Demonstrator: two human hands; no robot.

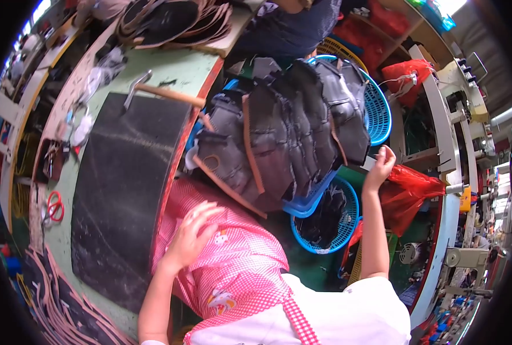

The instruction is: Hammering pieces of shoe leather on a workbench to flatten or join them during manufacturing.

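Note:
My left hand [194, 234] hovers over the lap of my pink checked apron [247, 261], its fingers apart and nothing in them. To the right, my right hand [380, 165] is raised beside the pile, fingers curled together; whether anything small is between them cannot be made out. Between and beyond my hands lies a pile of black leather-like sewn pieces [273, 144], overlapping in a row, some with brown strips [250, 144] along them. The pile rests on a blue plastic container [310, 198], which it mostly hides.
On the green bench [178, 72] at left lie a black mat [126, 201], a wooden-handled hammer [170, 93] and red-handled scissors [55, 206]. Blue baskets [352, 215] stand around the pile. Red bags [408, 198] hang at right near sewing machines [466, 257]. Another person [287, 31] is at the far side.

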